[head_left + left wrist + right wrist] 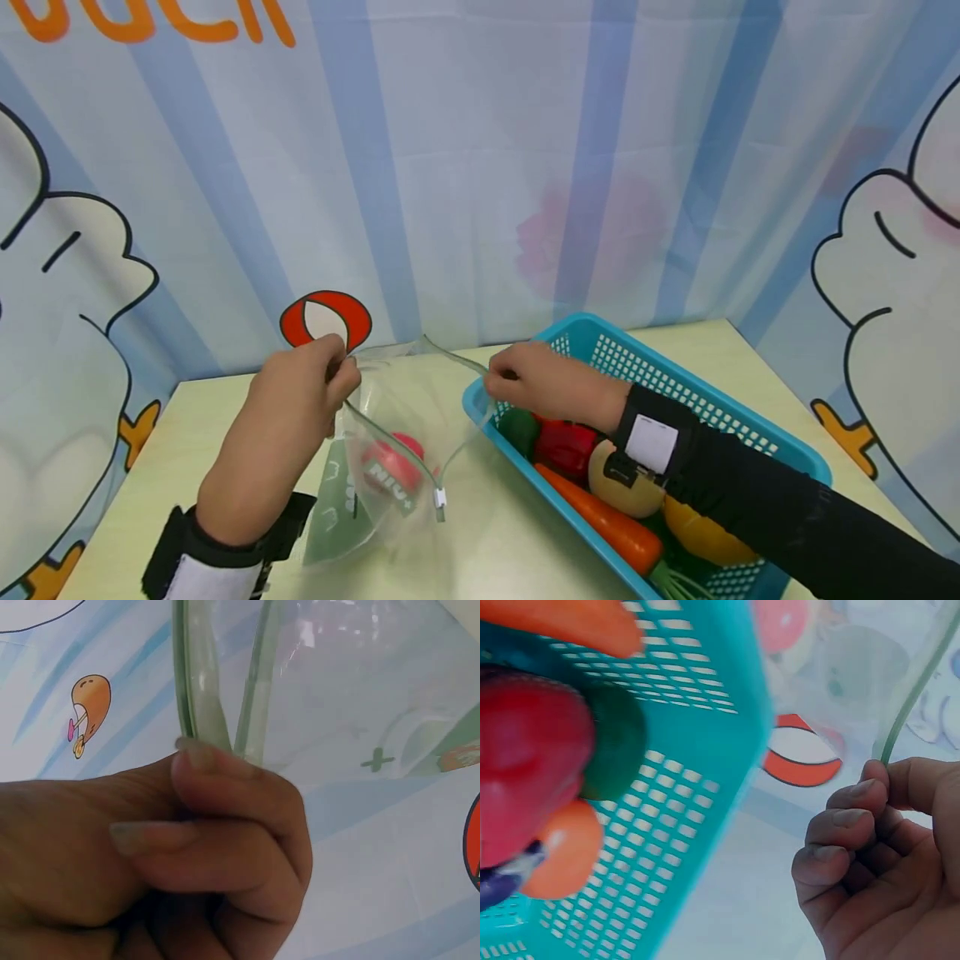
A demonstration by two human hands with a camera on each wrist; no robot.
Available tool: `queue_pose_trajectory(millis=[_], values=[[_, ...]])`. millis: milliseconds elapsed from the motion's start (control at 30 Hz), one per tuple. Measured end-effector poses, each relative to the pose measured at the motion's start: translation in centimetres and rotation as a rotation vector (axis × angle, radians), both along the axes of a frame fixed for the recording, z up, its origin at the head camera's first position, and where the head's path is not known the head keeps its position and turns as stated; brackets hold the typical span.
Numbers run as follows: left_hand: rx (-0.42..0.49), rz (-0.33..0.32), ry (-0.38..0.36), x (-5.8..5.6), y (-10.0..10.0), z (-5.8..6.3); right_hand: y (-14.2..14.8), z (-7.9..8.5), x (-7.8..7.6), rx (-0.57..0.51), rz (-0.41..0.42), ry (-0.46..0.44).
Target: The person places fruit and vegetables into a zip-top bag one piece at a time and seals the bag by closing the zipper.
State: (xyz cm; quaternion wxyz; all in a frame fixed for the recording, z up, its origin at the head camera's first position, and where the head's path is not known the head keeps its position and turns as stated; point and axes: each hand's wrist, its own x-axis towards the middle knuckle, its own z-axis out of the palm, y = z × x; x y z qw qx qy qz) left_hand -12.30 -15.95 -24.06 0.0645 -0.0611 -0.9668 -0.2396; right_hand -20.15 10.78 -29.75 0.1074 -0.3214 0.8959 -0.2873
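A clear zip bag (pixel 390 508) with a green zip edge and printed green patches hangs spread between both hands, its mouth wide apart. My left hand (pixel 281 425) pinches the zip edge on one side; the left wrist view shows thumb and finger on the green strip (pixel 187 682). On the other side my right hand (pixel 551 381) pinches the opposite edge, above the basket's near left corner. A white slider (pixel 440 498) sits at the front end of the zip. Seen through the plastic is a round red thing (pixel 393 461), its kind unclear.
Right of the bag stands a blue plastic basket (pixel 806 462) on the pale table (pixel 525 550). It holds a carrot (pixel 600 517), a red pepper (pixel 566 450), a round beige vegetable (pixel 622 487) and a yellow-orange one (pixel 705 533). A printed curtain (pixel 465 167) hangs behind.
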Motion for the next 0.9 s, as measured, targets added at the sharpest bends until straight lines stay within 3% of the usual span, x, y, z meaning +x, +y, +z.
queue_pose_trajectory(millis=[267,733,900], values=[[-0.004,-0.003,-0.009,0.1,0.3,0.2,0.3,1.4,0.5,-0.038,-0.02,-0.006],[0.066,-0.037,-0.076,-0.7,1.5,-0.7,3.3,1.1,-0.6,0.016,-0.109,-0.028],[0.077,-0.038,-0.107,-0.9,1.8,-0.9,4.8,0.3,-1.8,0.054,-0.133,0.014]])
